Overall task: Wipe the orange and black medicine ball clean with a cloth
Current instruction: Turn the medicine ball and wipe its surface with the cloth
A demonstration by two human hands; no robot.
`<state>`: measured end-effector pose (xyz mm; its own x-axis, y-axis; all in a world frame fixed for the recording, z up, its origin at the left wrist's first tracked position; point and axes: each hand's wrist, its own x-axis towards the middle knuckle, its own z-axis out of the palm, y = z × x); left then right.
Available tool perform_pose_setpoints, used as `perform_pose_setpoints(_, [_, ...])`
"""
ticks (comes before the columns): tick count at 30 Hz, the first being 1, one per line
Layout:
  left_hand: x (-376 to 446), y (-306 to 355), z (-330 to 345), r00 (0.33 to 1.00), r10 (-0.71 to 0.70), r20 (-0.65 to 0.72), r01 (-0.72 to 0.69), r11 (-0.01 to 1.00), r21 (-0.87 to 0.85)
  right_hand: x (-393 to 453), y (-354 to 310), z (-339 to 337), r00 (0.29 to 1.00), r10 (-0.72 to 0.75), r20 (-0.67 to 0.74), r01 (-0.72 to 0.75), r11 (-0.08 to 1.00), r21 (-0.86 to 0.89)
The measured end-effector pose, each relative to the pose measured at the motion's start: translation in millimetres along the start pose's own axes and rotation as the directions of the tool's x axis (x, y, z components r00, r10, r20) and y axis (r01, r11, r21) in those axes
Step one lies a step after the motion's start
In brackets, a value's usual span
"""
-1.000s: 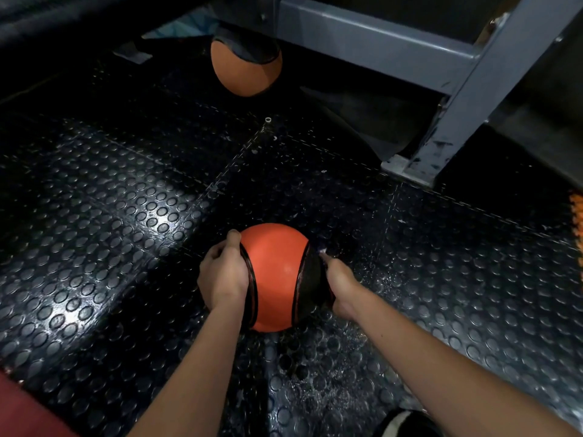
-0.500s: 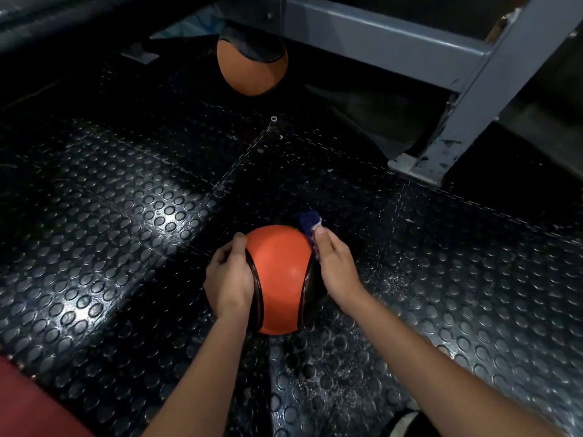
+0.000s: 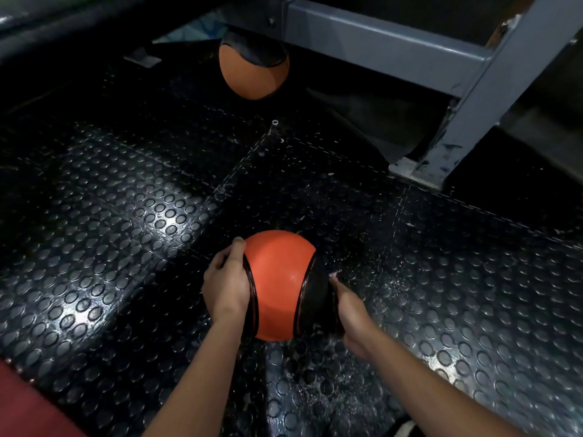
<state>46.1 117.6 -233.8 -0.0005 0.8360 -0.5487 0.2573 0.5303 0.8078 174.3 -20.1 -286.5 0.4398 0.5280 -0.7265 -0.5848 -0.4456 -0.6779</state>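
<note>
We see the studded black floor (image 3: 126,247) with a grey steel frame (image 3: 410,52) at the far side and a second orange ball (image 3: 252,74) beneath it. Our orange and black medicine ball (image 3: 279,288) rests on the floor between our hands. The left hand (image 3: 225,287) cups its left side with fingers (image 3: 235,247) curled against it, while the right hand (image 3: 347,307) presses its black right panel; we cannot tell how those fingers lie, nor see any cloth.
</note>
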Motion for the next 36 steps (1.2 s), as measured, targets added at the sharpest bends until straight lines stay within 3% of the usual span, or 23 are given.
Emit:
perform_pose_setpoints(4, [1, -3, 0, 1.0, 0.002, -0.004, -0.002, 1.0, -0.01, -5, 8, -2, 0.999, 0.016, -0.032, -0.012, 0.992, 0.125])
perform_pose_setpoints(8, [0, -3, 0, 1.0, 0.016, 0.0, -0.016, 0.999, -0.038, 0, -16, 6, 0.969, -0.205, -0.135, 0.219, 0.97, 0.102])
perform_pose_setpoints(12, [2, -3, 0, 1.0, 0.008, 0.009, -0.008, 0.999, -0.042, -3, -53, 22, 0.862, -0.483, -0.153, 0.479, 0.875, -0.068])
perform_pose_setpoints(15, [4, -5, -2, 1.0, 0.006, 0.006, -0.006, 0.999, -0.035, -4, -66, 36, 0.758, -0.651, -0.043, 0.61, 0.73, -0.308])
perform_pose_setpoints(17, [4, -5, -2, 1.0, 0.016, -0.004, -0.016, 0.999, -0.028, 2, -64, 44, 0.729, -0.682, 0.05, 0.632, 0.645, -0.429])
perform_pose_setpoints(20, [4, -5, -3, 1.0, 0.019, -0.009, -0.019, 0.999, -0.041, 6, -54, 47, 0.766, -0.634, 0.103, 0.62, 0.687, -0.379])
perform_pose_setpoints(25, [1, -3, 3, 0.999, 0.032, -0.006, -0.032, 0.999, -0.032, 13, -53, 35, 0.85, -0.524, 0.061, 0.519, 0.811, -0.27])
perform_pose_setpoints(31, [0, -2, 4, 0.999, 0.052, -0.004, -0.052, 0.998, 0.018, 20, -45, 20, 0.963, -0.266, 0.031, 0.268, 0.952, -0.146])
perform_pose_setpoints(36, [2, -2, 0, 0.998, 0.052, 0.025, -0.052, 0.999, 0.011, 17, -32, 11, 0.991, -0.123, 0.044, 0.126, 0.989, -0.082])
